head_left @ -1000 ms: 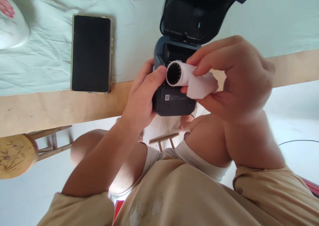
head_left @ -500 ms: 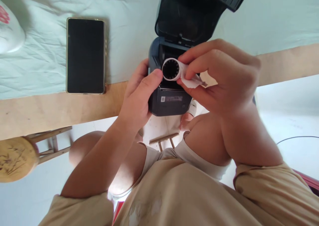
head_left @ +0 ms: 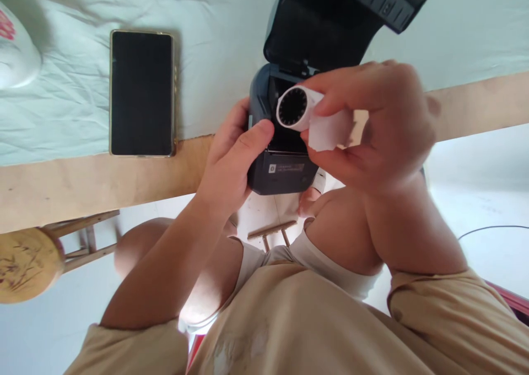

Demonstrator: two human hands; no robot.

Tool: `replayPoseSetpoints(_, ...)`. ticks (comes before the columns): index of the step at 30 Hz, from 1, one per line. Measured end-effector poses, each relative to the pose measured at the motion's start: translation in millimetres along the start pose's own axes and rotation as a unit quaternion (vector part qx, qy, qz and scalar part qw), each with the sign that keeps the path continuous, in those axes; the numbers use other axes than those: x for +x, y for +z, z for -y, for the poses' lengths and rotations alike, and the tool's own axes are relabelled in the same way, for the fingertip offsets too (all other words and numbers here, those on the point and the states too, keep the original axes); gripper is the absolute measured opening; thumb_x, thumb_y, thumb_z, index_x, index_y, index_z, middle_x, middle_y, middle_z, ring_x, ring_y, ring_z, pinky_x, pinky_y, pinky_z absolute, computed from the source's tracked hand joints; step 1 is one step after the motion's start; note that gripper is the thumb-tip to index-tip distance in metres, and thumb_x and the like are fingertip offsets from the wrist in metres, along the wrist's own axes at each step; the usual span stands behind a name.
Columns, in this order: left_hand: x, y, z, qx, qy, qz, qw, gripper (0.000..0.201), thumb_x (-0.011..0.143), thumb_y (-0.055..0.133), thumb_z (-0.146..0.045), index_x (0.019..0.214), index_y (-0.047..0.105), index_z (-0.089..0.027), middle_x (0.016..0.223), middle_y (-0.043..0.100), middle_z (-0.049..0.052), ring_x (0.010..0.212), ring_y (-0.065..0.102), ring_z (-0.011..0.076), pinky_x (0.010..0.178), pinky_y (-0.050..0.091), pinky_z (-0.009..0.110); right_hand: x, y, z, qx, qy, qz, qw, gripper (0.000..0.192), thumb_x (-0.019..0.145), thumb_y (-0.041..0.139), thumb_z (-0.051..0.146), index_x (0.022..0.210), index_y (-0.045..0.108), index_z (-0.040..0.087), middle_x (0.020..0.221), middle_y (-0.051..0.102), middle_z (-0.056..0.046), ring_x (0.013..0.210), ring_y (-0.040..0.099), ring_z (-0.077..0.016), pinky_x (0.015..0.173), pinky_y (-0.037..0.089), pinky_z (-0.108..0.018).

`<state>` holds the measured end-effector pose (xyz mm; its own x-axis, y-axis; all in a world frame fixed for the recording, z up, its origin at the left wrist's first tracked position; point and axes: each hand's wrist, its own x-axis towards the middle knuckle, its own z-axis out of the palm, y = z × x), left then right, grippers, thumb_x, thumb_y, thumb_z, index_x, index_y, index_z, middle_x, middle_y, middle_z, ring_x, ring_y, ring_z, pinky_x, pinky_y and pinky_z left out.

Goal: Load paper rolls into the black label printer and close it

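A small dark label printer (head_left: pixel 283 171) sits at the table's front edge with its lid (head_left: pixel 330 28) swung up and open. My left hand (head_left: pixel 233 163) grips the printer's left side, thumb on its top. My right hand (head_left: pixel 380 124) holds a white paper roll (head_left: pixel 295 108) just above the open compartment, its dark core end facing me. A loose flap of paper (head_left: pixel 328 132) hangs from the roll between my fingers.
A black phone (head_left: pixel 141 92) lies screen up on the pale cloth (head_left: pixel 82 99) to the left. A white bowl (head_left: pixel 16 50) is at the far left edge. The wooden table edge (head_left: pixel 103 177) runs across. A wooden stool (head_left: pixel 25 265) stands below left.
My right hand has lifted the paper roll slightly up and to the right, and the loose flap now hangs out more. My left hand stays on the printer.
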<state>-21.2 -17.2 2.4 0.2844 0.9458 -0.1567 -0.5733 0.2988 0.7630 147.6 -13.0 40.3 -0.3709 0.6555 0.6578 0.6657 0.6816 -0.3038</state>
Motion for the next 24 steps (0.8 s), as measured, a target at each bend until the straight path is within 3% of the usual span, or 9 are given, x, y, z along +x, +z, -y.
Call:
replayPoseSetpoints(4,0.7,0.0,0.8,0.003,-0.006,-0.003,1.0,0.021,0.087,0.066,-0.037,0.103,0.064,-0.022,0.09,0.072,0.002,0.113,0.068,0.0225,0.081,0.062,0.027,0.5,-2.0,3.0,-0.035,0.021,0.009,0.999,0.034,0.07,0.061,0.004,0.097,0.058,0.024,0.097,0.073,0.004,0.091,0.069,-0.016,0.076,0.047,-0.032)
replayPoseSetpoints(7,-0.2,0.5,1.0,0.004,0.001,-0.002,1.0,0.02,0.088,0.067,-0.036,0.103,0.064,-0.022,0.093,0.073,0.002,0.111,0.069,0.0211,0.083,0.062,0.027,-0.5,0.9,3.3,-0.066,0.036,0.045,0.996,0.033,0.07,0.063,0.006,0.098,0.06,0.024,0.096,0.073,0.004,0.084,0.069,-0.0153,0.074,0.046,-0.033)
replayPoseSetpoints(10,-1.3,1.6,0.9,-0.001,-0.004,-0.001,1.0,0.02,0.087,0.067,-0.035,0.103,0.064,-0.022,0.087,0.072,0.001,0.105,0.071,0.0213,0.078,0.062,0.027,-1.9,4.6,1.1,-0.053,0.047,0.052,0.996,0.024,0.071,0.063,0.006,0.089,0.059,0.022,0.103,0.074,0.005,0.085,0.07,-0.0135,0.076,0.047,-0.032)
replayPoseSetpoints(12,-1.4,2.2,0.7,-0.008,-0.004,-0.008,1.0,0.02,0.087,0.067,-0.035,0.102,0.063,-0.022,0.085,0.071,0.001,0.101,0.072,0.021,0.077,0.062,0.027,-2.3,5.0,0.7,-0.024,0.024,0.026,0.999,0.019,0.072,0.063,0.005,0.081,0.057,0.021,0.103,0.073,0.005,0.088,0.069,-0.0128,0.077,0.047,-0.03)
replayPoseSetpoints(15,-0.8,1.9,-0.4,-0.014,0.015,-0.023,1.0,0.024,0.085,0.068,-0.036,0.105,0.061,-0.025,0.09,0.07,-0.001,0.097,0.071,0.0188,0.078,0.061,0.027,-2.4,3.6,3.8,-0.007,-0.006,-0.016,1.0,0.013,0.075,0.064,0.011,0.078,0.06,0.022,0.086,0.068,0.003,0.079,0.062,-0.0117,0.07,0.044,-0.029)
replayPoseSetpoints(18,-0.7,0.0,-2.6,-0.004,0.016,-0.022,1.0,0.037,0.08,0.073,-0.033,0.114,0.059,-0.027,0.092,0.069,-0.002,0.086,0.07,0.0146,0.073,0.059,0.024,-2.8,3.4,7.9,-0.016,-0.02,0.013,1.0,0.004,0.083,0.064,0.024,0.08,0.061,0.025,0.078,0.065,0.003,0.076,0.058,-0.0119,0.071,0.042,-0.031)
replayPoseSetpoints(20,-1.1,-1.4,-4.0,0.015,0.009,-0.025,1.0,0.045,0.075,0.077,-0.026,0.115,0.058,-0.028,0.088,0.068,-0.004,0.078,0.067,0.0117,0.069,0.057,0.021,-3.2,4.0,8.5,-0.006,-0.042,0.033,0.999,0.013,0.086,0.064,0.035,0.08,0.061,0.024,0.079,0.065,0.004,0.076,0.058,-0.0123,0.072,0.041,-0.033)
replayPoseSetpoints(24,-1.8,-3.3,-5.0,0.039,0.007,-0.014,0.999,0.052,0.071,0.079,-0.013,0.117,0.058,-0.028,0.095,0.07,-0.005,0.084,0.066,0.0104,0.073,0.055,0.02,-2.9,4.4,5.0,0.059,-0.051,0.059,0.995,0.018,0.091,0.055,0.036,0.086,0.064,0.021,0.079,0.065,0.001,0.075,0.06,-0.0125,0.072,0.043,-0.036)
